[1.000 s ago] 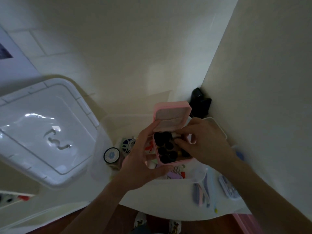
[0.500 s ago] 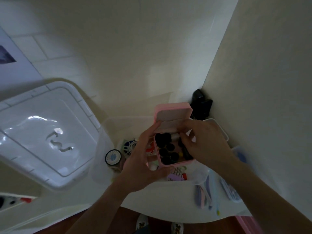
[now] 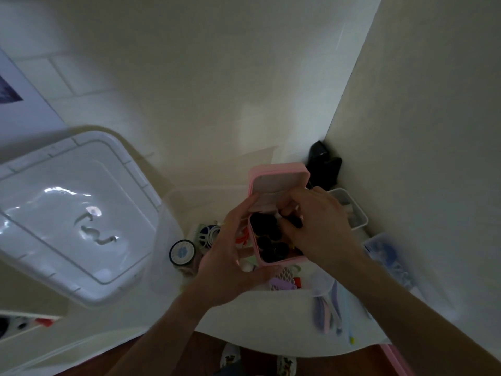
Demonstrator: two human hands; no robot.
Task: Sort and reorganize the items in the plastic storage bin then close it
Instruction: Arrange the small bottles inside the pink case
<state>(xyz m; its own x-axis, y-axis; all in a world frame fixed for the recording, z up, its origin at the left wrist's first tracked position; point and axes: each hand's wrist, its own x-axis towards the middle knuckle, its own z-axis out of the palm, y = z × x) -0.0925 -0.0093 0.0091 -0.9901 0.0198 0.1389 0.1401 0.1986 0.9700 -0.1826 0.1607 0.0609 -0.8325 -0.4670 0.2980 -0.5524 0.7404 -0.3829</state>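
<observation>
Right hand (image 3: 317,226): fingers curled down into the open pink case (image 3: 273,213), pinching at something small among the dark round pieces; what exactly is pinched cannot be told. A second ago those fingers sat nearer the case's right edge; they have since worked up towards the hinge end. Left hand (image 3: 233,256): fingers and thumb wrapped round the case, holding it above the bin (image 3: 173,213). Bin stands open on the table (image 3: 271,321); its lid (image 3: 67,213) lies at left, off. Judgement: sorting is under way, closing not yet due.
</observation>
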